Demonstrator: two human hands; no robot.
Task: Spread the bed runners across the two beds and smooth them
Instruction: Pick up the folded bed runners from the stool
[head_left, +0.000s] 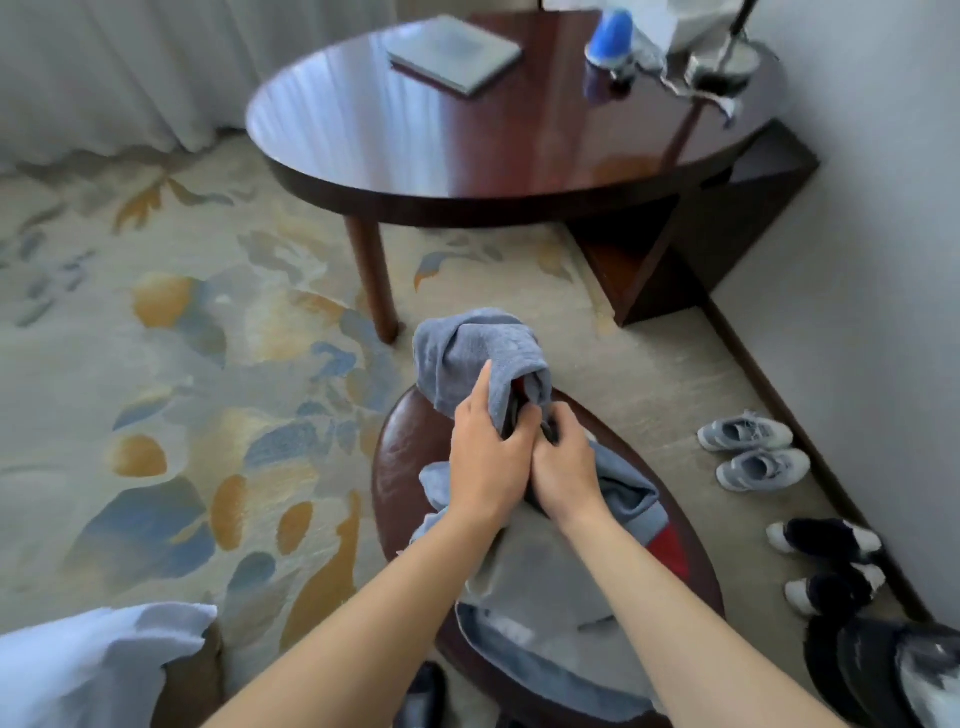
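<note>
A grey-blue bed runner (467, 348) with a red lining is bunched up on a dark brown leather chair (400, 467). My left hand (485, 452) grips the raised bundle of the cloth from the left. Close beside it, my right hand (563, 465) pinches a fold of the same cloth, its fingers curled into the fabric. The rest of the runner trails down over the seat toward me, with a red strip (670, 545) showing at its right. A corner of white bedding (88, 665) shows at the bottom left.
A round dark wooden table (467, 156) stands ahead with a grey book (454, 54), a blue-capped bottle (610, 39) and a lamp base (724, 67). Two pairs of shoes (753, 452) line the wall at right. A dark bag (883, 670) lies at bottom right. Patterned carpet (182, 364) stretches left.
</note>
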